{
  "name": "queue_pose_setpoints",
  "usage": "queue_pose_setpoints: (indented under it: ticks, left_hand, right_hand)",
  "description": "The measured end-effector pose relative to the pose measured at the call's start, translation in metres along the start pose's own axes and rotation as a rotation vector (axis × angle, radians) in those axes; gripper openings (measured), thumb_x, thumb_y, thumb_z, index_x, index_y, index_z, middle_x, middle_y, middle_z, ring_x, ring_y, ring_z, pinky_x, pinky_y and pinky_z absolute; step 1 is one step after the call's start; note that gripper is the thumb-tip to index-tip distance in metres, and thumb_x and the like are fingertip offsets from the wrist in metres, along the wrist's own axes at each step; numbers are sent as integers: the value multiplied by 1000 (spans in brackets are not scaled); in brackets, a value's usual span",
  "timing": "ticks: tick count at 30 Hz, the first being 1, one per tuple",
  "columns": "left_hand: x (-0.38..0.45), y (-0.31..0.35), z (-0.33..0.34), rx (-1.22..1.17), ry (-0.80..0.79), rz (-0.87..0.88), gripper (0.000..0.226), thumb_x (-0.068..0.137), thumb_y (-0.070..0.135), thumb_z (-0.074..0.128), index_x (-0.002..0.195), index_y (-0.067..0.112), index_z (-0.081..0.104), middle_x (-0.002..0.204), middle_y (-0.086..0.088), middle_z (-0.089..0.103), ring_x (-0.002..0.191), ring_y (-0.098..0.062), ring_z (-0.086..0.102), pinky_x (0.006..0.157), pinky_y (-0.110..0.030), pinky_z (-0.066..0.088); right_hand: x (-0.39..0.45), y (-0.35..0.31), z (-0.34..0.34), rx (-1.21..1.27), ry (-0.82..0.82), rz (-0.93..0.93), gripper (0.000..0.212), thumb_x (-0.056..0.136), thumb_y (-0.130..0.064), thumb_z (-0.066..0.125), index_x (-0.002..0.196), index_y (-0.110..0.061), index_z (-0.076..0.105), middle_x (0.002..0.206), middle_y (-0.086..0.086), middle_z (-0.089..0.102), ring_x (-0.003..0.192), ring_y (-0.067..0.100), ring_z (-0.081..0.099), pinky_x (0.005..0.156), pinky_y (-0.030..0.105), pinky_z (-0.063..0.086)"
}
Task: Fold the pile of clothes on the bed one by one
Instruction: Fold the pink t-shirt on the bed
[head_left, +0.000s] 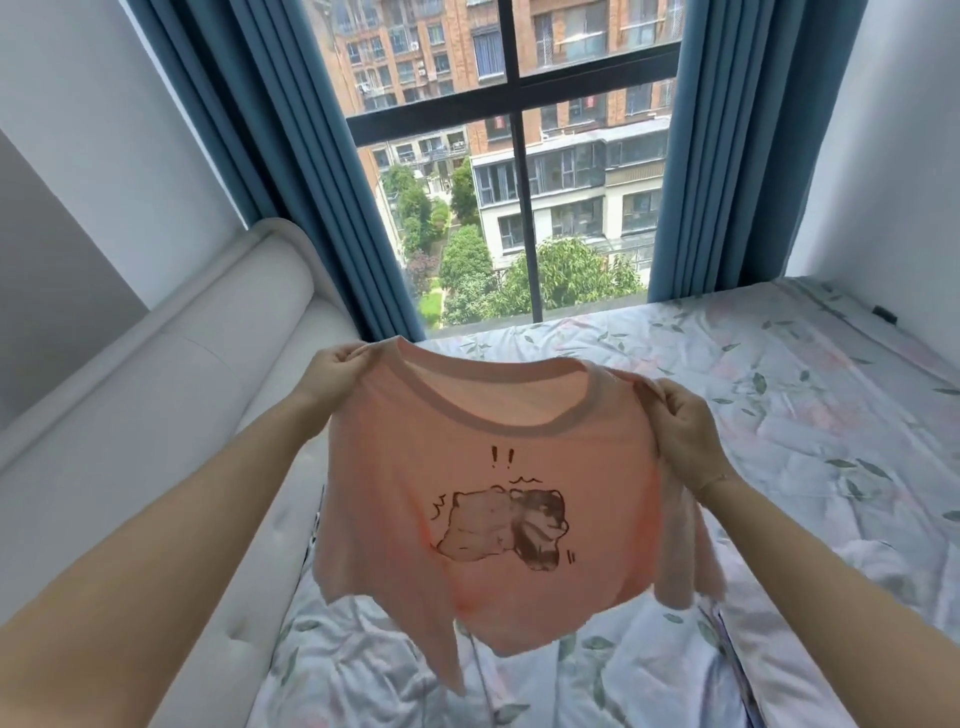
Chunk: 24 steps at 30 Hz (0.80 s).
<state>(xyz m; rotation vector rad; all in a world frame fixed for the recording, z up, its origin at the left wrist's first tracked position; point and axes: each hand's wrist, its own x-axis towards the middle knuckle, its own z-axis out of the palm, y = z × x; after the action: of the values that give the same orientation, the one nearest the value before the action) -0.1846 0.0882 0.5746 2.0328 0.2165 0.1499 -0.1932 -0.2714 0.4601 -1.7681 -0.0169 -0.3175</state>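
From the head camera, a pink T-shirt (483, 499) with a cartoon print hangs spread in the air above the bed (779, 415), its collar uppermost. The left hand (335, 371) pinches one shoulder, fingers curled tight on the cloth; the right hand (685, 426) grips the other shoulder likewise. Blue curtains (322, 171) flank the window (519, 156) beyond.

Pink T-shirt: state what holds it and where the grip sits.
Both hands hold the pink T-shirt up by its shoulders: left hand pinches one, right hand the other.
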Motion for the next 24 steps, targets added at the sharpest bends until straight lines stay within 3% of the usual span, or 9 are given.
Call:
queue_pose_setpoints:
  ticks: [3, 6, 9, 12, 15, 18, 20, 21, 24]
  left_hand:
    - [43, 13, 25, 81, -9, -1, 38, 84, 59, 64, 91, 22, 74, 84, 2, 70, 79, -17, 65, 69, -26, 56]
    - [86, 30, 50, 173, 50, 44, 40, 84, 61, 62, 95, 25, 76, 92, 1, 73, 92, -23, 67, 85, -40, 56]
    - [113, 54, 77, 196, 121, 120, 36, 95, 46, 56, 111, 20, 73, 109, 0, 71, 99, -21, 64, 81, -33, 52]
    - [128, 70, 97, 187, 143, 141, 33, 97, 42, 54, 106, 17, 74, 94, 2, 71, 78, -14, 63, 68, -27, 51]
    - [131, 71, 108, -58, 50, 78, 28, 100, 27, 52, 108, 5, 68, 86, -5, 67, 56, -10, 64, 56, -22, 53]
    - [128, 43, 100, -309, -178, 43, 26, 103, 14, 45, 119, -3, 57, 101, -21, 68, 76, -20, 72, 72, -24, 59]
    - [127, 7, 87, -295, -284, 76, 23, 101, 11, 46, 113, -6, 58, 104, -21, 65, 93, -25, 67, 86, -25, 56]
    - [125, -16, 78, -250, -316, 91, 19, 98, 12, 50, 101, -2, 62, 98, -18, 64, 93, -25, 63, 87, -27, 52]
    - [121, -102, 49, 55, -327, 195, 22, 79, 29, 58, 68, 11, 64, 72, -10, 59, 72, -23, 54, 72, -31, 40]
  right_hand:
    - [37, -16, -26, -197, 135, -153, 36, 99, -29, 52, 75, -2, 56, 60, 8, 52, 59, 18, 44, 55, 35, 39]
    - [61, -33, -54, -343, 206, -297, 28, 100, -27, 50, 86, -8, 64, 61, 2, 57, 57, 20, 51, 56, 36, 44]
    - [72, -54, -75, -420, 286, -392, 24, 101, -27, 47, 90, -13, 63, 62, -3, 54, 56, 12, 48, 52, 27, 40]
    - [73, -76, -86, -428, 323, -437, 22, 101, -26, 48, 91, -16, 64, 66, -17, 51, 61, -2, 47, 55, 16, 35]
    - [54, -83, -85, -419, 243, -432, 15, 100, -25, 50, 94, -23, 64, 71, -15, 57, 65, -2, 52, 58, 8, 38]
    - [20, -68, -68, -433, 138, -379, 14, 97, -28, 54, 94, -20, 66, 66, 0, 60, 59, 10, 51, 53, 23, 41]
    - [-10, -51, -43, -453, 44, -322, 17, 94, -36, 54, 93, -24, 66, 60, 4, 58, 51, 14, 49, 49, 31, 39]
    - [-27, -42, -27, -480, -15, -281, 19, 94, -43, 54, 94, -28, 66, 58, 2, 58, 50, 16, 50, 49, 33, 39]
    - [-78, 4, 38, -608, -240, -115, 30, 87, -57, 48, 97, -33, 64, 59, -10, 58, 51, 8, 52, 52, 35, 43]
